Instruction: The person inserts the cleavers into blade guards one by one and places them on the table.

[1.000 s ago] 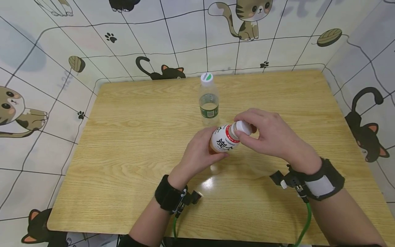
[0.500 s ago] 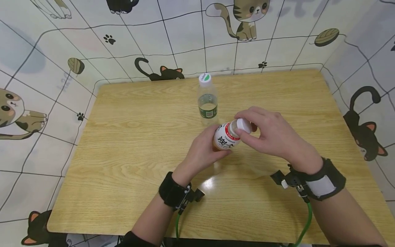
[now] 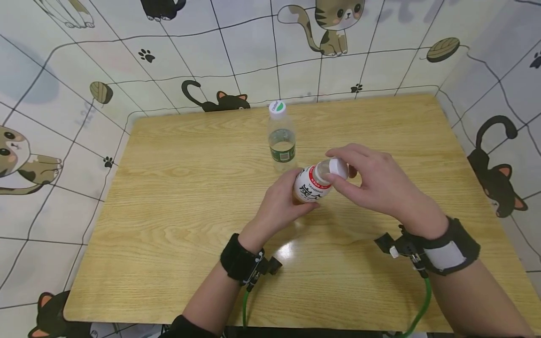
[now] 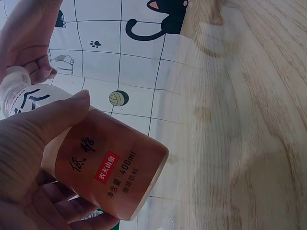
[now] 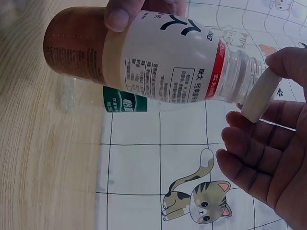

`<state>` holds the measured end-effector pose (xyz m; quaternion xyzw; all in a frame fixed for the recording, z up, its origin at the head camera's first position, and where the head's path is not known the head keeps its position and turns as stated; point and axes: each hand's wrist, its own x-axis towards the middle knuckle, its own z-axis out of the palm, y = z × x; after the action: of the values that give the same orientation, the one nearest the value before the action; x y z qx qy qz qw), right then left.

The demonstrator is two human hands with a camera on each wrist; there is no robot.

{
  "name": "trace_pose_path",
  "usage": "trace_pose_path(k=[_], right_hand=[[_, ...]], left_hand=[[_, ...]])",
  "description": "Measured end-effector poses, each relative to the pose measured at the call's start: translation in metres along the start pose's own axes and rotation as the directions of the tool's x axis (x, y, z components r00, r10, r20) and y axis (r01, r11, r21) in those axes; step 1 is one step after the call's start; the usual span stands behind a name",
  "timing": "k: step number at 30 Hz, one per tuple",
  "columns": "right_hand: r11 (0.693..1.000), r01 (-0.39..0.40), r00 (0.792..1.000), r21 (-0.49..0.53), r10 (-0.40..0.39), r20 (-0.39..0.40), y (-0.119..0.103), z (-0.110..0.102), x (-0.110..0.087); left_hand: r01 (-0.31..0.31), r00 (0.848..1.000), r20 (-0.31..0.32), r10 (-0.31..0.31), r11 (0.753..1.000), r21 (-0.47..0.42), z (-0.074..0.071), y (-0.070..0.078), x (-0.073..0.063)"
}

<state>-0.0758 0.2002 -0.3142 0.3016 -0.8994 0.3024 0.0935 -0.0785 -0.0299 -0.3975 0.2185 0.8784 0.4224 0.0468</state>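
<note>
A coffee drink bottle [image 3: 312, 187] with a brown lower body and a white label is held tilted above the table. My left hand [image 3: 276, 204] grips it round the body; in the left wrist view the thumb lies across the label of the bottle [image 4: 112, 158]. At the bottle's mouth, my right hand [image 3: 376, 180] pinches the white cap [image 3: 339, 168] between thumb and fingers. The right wrist view shows the cap [image 5: 261, 96] at a slant to the neck, with bare clear threads visible. Whether cap and rim still touch, I cannot tell.
A clear bottle [image 3: 282, 141] with a green label and white cap stands upright on the wooden table [image 3: 177, 202], just behind the held bottle. Cat-print walls [image 3: 249, 56] border the table at the back and sides. Green cables [image 3: 422, 310] run from both wrist cameras.
The cap has shifted slightly right, away from the bottle's neck, and more of the neck shows. My right hand has moved a little right with it. My left hand and the bottle moved slightly right.
</note>
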Motion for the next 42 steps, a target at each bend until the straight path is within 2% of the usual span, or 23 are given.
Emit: trace_pose_path(k=[8, 12, 15, 20, 25, 31, 35, 42], right_hand=[[0.986, -0.131, 0.990, -0.103, 0.135, 0.034, 0.007, -0.011, -0.015], [0.969, -0.210, 0.971, -0.130, 0.222, 0.092, 0.013, -0.011, -0.026], [0.956, -0.252, 0.947, -0.153, 0.276, 0.164, 0.019, -0.006, -0.034], [0.939, -0.267, 0.910, -0.215, 0.319, 0.265, 0.032, 0.008, -0.048], [0.923, -0.266, 0.881, -0.277, 0.350, 0.319, 0.045, 0.024, -0.061], [0.916, -0.264, 0.851, -0.302, 0.369, 0.374, 0.054, 0.039, -0.073], [0.915, -0.246, 0.850, -0.320, 0.362, 0.382, 0.057, 0.044, -0.079], [0.910, -0.222, 0.864, -0.349, 0.349, 0.362, 0.056, 0.050, -0.084]], left_hand=[[0.028, 1.000, -0.007, -0.028, 1.000, 0.012, -0.001, 0.000, 0.001], [0.031, 0.999, -0.008, -0.031, 1.000, 0.006, -0.002, 0.001, 0.002], [0.029, 0.999, -0.012, -0.029, 1.000, -0.005, -0.002, 0.001, 0.004], [0.036, 0.999, -0.022, -0.037, 0.999, -0.024, -0.002, 0.001, 0.006], [0.043, 0.999, -0.022, -0.044, 0.999, -0.033, -0.002, 0.003, 0.008], [0.020, 0.999, -0.028, -0.022, 0.998, -0.066, 0.000, 0.004, 0.012], [0.008, 0.999, -0.032, -0.012, 0.995, -0.101, 0.004, 0.003, 0.018], [0.016, 0.999, -0.031, -0.022, 0.984, -0.176, 0.013, 0.003, 0.031]])
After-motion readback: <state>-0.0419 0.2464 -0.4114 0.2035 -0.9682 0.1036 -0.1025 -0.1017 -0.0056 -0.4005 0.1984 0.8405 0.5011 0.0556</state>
